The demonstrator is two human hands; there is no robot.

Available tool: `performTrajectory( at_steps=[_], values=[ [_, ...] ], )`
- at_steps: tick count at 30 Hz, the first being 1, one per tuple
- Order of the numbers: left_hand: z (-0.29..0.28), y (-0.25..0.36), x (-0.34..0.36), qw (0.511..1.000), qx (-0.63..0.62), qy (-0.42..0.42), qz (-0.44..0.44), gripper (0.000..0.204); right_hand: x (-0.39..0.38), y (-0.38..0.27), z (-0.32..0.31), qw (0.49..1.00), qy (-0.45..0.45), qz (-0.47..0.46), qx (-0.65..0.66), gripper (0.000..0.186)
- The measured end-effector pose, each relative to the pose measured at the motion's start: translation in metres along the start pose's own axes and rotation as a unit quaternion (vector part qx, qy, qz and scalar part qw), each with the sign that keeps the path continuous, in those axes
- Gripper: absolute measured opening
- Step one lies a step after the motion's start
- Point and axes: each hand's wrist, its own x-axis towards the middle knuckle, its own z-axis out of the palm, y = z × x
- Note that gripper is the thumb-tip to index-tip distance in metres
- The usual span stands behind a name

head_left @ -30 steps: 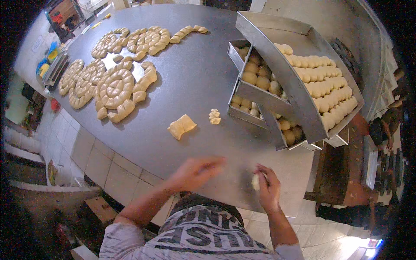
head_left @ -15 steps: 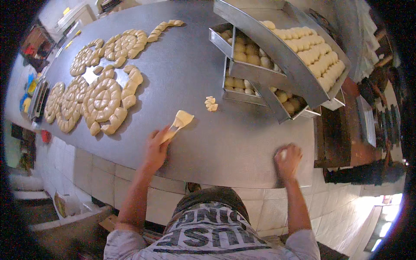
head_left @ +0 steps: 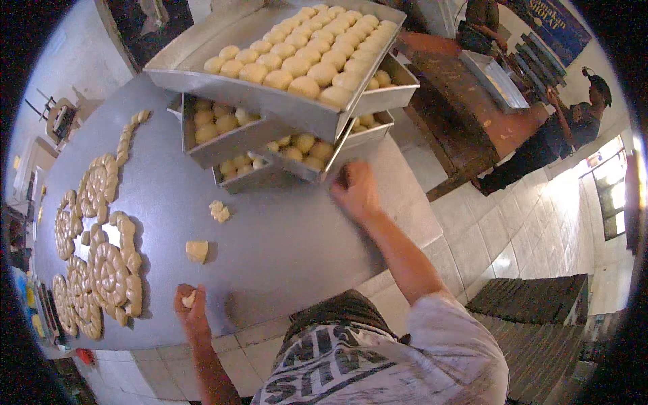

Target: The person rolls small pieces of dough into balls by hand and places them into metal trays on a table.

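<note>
My left hand (head_left: 194,317) is closed around the pale handle of what looks like a pastry brush (head_left: 197,252), low over the near left of the steel table. Its pale yellow end points away from me; the part between blends into the grey surface. Beyond it lies a small crumpled dough piece (head_left: 219,211). My right hand (head_left: 358,192) is curled closed beside the near corner of the stacked trays; whether it touches them or holds anything is hidden. The top metal tray (head_left: 223,82) carries rows of round dough balls (head_left: 304,57).
Shaped coils of dough (head_left: 108,273) cover the table's left side. Several more trays of dough balls (head_left: 304,148) sit crosswise under the top one. A brown table (head_left: 445,115) with a tray (head_left: 496,81) stands to the right, where another person (head_left: 563,128) in dark clothes is.
My view has swung to the right, so the tray stack and dough coils sit further left. My right hand is now nearer the trays. The brush stays in my left hand.
</note>
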Motion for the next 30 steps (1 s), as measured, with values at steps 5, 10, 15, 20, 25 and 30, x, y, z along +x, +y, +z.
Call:
performTrajectory(
  at_steps=[5, 10, 15, 20, 25, 30],
  values=[
    [0.041, 0.04, 0.017, 0.998, -0.066, -0.012, 0.004, 0.03, -0.015, 0.025, -0.043, 0.993, -0.074, -0.097, 0.005, 0.025],
    [0.086, 0.033, 0.04, 0.982, -0.179, -0.061, -0.024, 0.028, -0.018, 0.016, -0.047, 0.983, -0.105, -0.135, -0.073, 0.039],
    [0.067, 0.045, 0.028, 0.954, -0.278, 0.085, -0.07, 0.015, 0.04, 0.064, -0.123, 0.93, -0.298, 0.053, 0.21, 0.036],
    [0.062, 0.036, 0.006, 0.977, -0.159, 0.122, -0.066, 0.018, 0.194, -0.056, -0.192, 0.74, 0.025, -0.088, 0.666, 0.033],
    [0.112, 0.05, 0.009, 0.994, -0.096, 0.05, -0.037, 0.017, 0.325, -0.161, -0.175, 0.807, 0.236, -0.185, 0.509, 0.024],
    [0.099, 0.067, 0.001, 0.997, -0.071, 0.014, -0.032, 0.029, 0.331, -0.17, -0.1, 0.928, -0.038, -0.332, 0.166, 0.021]
  ],
)
